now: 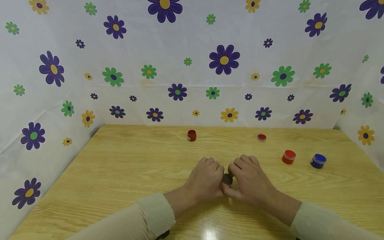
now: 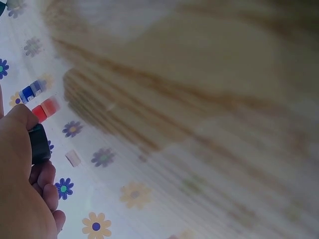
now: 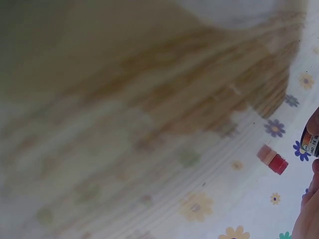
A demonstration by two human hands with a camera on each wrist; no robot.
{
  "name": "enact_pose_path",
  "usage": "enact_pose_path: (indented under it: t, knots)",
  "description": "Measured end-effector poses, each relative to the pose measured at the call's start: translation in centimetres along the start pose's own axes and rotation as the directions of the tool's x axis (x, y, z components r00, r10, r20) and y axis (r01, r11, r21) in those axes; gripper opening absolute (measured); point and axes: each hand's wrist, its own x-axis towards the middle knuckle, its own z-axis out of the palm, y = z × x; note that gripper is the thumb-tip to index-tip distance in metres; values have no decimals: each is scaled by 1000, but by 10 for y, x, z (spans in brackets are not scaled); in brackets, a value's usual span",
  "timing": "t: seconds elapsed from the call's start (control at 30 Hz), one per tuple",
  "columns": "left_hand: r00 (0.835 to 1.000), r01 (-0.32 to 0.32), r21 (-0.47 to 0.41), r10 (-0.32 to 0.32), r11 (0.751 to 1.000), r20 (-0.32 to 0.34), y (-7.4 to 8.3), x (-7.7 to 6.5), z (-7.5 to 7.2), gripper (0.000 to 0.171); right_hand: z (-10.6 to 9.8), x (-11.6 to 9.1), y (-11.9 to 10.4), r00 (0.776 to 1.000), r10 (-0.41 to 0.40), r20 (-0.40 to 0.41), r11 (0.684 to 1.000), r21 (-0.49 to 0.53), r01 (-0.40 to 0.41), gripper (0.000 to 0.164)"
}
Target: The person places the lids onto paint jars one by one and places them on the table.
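A small black paint jar (image 1: 227, 179) is held between the two hands, low over the front middle of the table. My left hand (image 1: 205, 177) grips it from the left, and its dark side (image 2: 40, 143) shows between thumb and curled fingers in the left wrist view. From the right, my right hand (image 1: 251, 178) grips it too, thumb toward me. A printed label is visible on the jar (image 3: 310, 143) at the right edge of the right wrist view. Fingers cover much of the jar, so I cannot tell whether its lid is loose.
On the wooden table (image 1: 117, 165), a dark red jar (image 1: 191, 136), seemingly lidless, stands near the back. A red lid (image 1: 261, 137) lies to its right. Closer, right of my hands, are a red jar (image 1: 289, 157) and a blue jar (image 1: 318, 161). Flowered cloth (image 1: 189, 35) surrounds the table.
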Motion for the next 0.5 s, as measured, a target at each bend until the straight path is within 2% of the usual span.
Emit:
enact_pose_path:
  t: [0.27,0.5]
  knots:
    - [1000,-18,-35,17,999,-20,0,1,-1,35,0,2,0,1000,1,0,1000,2,-1,40]
    - [998,-41,-51,43,998,35,2,0,-1,37,-3,1,-1,998,30,56,999,-13,-29,49]
